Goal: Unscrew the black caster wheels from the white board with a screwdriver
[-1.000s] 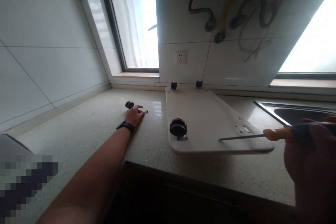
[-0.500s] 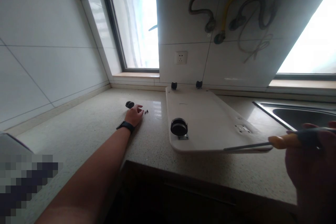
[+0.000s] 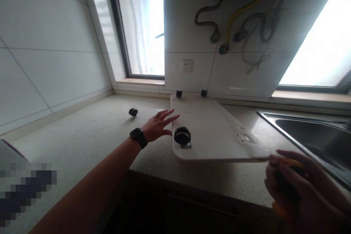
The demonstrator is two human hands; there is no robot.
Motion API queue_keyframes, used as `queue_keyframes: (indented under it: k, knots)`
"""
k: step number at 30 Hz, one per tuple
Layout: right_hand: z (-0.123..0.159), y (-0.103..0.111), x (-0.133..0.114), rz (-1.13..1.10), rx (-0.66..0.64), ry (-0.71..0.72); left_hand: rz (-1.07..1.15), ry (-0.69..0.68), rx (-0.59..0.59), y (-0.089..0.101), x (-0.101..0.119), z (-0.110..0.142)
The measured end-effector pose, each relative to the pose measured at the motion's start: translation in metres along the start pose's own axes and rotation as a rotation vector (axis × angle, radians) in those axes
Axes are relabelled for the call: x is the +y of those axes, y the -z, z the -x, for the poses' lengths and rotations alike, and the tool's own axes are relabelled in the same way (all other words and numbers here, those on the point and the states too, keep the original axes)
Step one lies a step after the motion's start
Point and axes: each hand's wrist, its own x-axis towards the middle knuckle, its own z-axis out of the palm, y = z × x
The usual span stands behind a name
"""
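A white panel (image 3: 208, 135) lies on the speckled counter with black caster wheels on it. One caster (image 3: 182, 136) stands at its near left corner on a metal plate; two smaller-looking casters (image 3: 179, 94) are at the far end. Near its right corner is a bare mounting spot (image 3: 244, 138) with holes. My left hand (image 3: 159, 126), wearing a black watch, has its fingers spread at the panel's left edge. My right hand (image 3: 290, 179), somewhat blurred, is closed around the orange and black handle of a screwdriver (image 3: 292, 162) by the panel's right corner. A loose caster (image 3: 133, 112) sits on the counter at left.
A steel sink (image 3: 309, 139) is set into the counter at right. The counter's front edge (image 3: 192, 186) runs below the panel. A wall socket (image 3: 187, 66) and pipes (image 3: 227, 36) are on the tiled wall. A pale box (image 3: 12, 153) is at the far left.
My left hand has moved right, from beside the small screws and loose caster to the panel's edge, fingers spreading. My right hand has come left, and the screwdriver's shaft no longer points across the panel.
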Motion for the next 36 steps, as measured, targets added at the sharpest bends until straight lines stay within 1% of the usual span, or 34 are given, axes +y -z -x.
queue_keyframes:
  k: [1, 3, 5, 8, 11, 15, 18, 21, 24, 27, 29, 31, 32, 34, 36]
  knots:
    - [0.004, -0.005, 0.0, -0.032, -0.065, -0.081, 0.011, 0.007, -0.025, -0.001, 0.003, 0.0]
    - [0.009, -0.012, 0.002, -0.029, -0.205, -0.203, 0.035, 0.021, -0.037, -0.004, 0.009, 0.0]
    - [0.013, -0.018, 0.005, 0.021, -0.284, -0.238, 0.047, 0.015, -0.017, -0.007, 0.014, 0.0]
    - [0.018, -0.022, 0.008, 0.0, -0.26, -0.24, 0.054, -0.016, 0.028, -0.012, 0.027, -0.003]
    - [0.022, -0.021, 0.004, -0.027, -0.237, -0.248, 0.087, -0.05, 0.074, -0.019, 0.047, -0.008]
    - [0.022, -0.011, -0.004, 0.022, -0.22, -0.258, 0.158, -0.106, 0.134, -0.027, 0.083, -0.016]
    - [0.017, 0.002, -0.005, 0.048, -0.186, -0.25, 0.193, -0.104, 0.171, -0.031, 0.112, -0.02]
    - [0.01, 0.019, -0.002, 0.077, -0.158, -0.21, 0.172, -0.07, 0.216, -0.035, 0.139, -0.023]
    - [0.007, 0.039, -0.004, 0.192, -0.087, -0.132, 0.117, -0.044, 0.254, -0.039, 0.161, -0.025]
    - [0.011, 0.057, -0.017, 0.375, 0.003, 0.004, 0.066, -0.025, 0.284, -0.042, 0.181, -0.027]
    - [0.015, 0.064, -0.031, 0.491, 0.027, 0.125, 0.041, -0.016, 0.29, -0.044, 0.192, -0.028]
    - [0.016, 0.065, -0.045, 0.618, 0.002, 0.237, 0.016, -0.006, 0.287, -0.044, 0.203, -0.03]
    - [0.015, 0.064, -0.05, 0.68, -0.032, 0.272, 0.005, 0.0, 0.284, -0.045, 0.207, -0.03]
    - [0.01, 0.061, -0.059, 0.771, -0.146, 0.292, -0.01, 0.018, 0.281, -0.046, 0.215, -0.031]
    - [0.004, 0.061, -0.064, 0.804, -0.246, 0.283, -0.009, 0.036, 0.275, -0.049, 0.222, -0.032]
